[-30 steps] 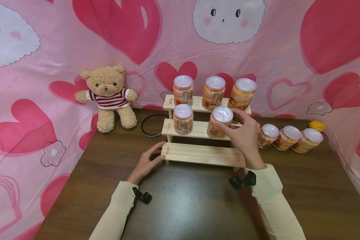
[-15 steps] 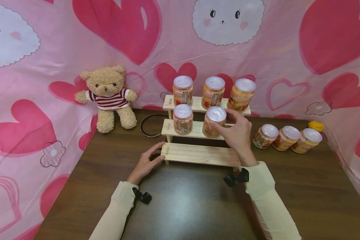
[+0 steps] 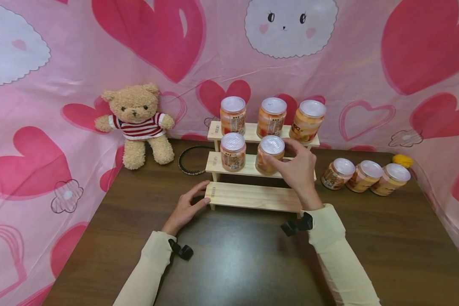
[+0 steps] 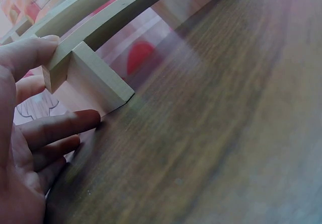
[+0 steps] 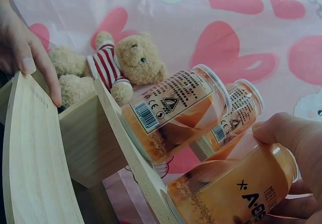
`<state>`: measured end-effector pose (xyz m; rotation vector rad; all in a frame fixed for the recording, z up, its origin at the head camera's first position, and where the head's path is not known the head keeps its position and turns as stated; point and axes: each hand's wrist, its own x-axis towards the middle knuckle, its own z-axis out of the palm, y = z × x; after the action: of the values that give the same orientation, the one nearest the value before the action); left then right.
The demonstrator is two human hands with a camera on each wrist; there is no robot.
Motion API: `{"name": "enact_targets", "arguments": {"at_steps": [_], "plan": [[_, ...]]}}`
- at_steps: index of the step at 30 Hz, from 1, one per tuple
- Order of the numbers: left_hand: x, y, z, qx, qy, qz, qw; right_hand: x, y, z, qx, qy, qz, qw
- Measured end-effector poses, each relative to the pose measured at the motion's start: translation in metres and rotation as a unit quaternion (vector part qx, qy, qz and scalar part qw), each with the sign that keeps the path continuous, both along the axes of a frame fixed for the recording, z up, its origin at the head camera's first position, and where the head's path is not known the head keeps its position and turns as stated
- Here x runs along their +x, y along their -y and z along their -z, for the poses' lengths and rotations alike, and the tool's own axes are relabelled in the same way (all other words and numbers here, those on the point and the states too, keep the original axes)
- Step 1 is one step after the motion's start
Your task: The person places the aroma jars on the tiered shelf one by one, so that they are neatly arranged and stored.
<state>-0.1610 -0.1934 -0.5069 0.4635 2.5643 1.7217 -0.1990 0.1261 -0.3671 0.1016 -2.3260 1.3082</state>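
With three top-tier jars [image 3: 272, 122] and one middle-tier jar [image 3: 233, 158] on the wooden stand [image 3: 254, 196], you look past halfway; three loose jars [image 3: 367, 180] remain on the tabletop [image 3: 229, 263]. Your right hand [image 3: 299, 168] holds a fifth jar [image 3: 267, 163], its side between thumb and fingers, at the middle tier [image 3: 250, 166]; your left hand [image 3: 185, 208] (fingers loosely spread) touches the bottom board's [image 3: 237, 194] end.

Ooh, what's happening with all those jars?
Someone's right hand holds a jar at the middle shelf of a wooden stand, beside another jar. Their left hand touches the left end of the bottom shelf. Three jars stand on the top shelf, and three more jars stand on the table to the right.
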Motion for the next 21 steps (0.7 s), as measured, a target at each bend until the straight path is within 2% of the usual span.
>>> {"name": "enact_targets", "arguments": {"at_steps": [7,16,21], "plan": [[0.0002,-0.0004,-0.0012,-0.003,-0.002,-0.002,1.0,-0.0014,0.0002,-0.0002,0.009,0.013,-0.004,0.9999],[0.0007,0.0001,-0.0027,-0.005,0.001,-0.003,1.0,0.0001,-0.0009,-0.0048,0.018,0.066,-0.035,0.997],[0.0001,-0.0001,-0.0013,-0.006,0.006,-0.001,1.0,0.0027,-0.0027,-0.0036,0.023,0.079,-0.04,0.9958]]}}
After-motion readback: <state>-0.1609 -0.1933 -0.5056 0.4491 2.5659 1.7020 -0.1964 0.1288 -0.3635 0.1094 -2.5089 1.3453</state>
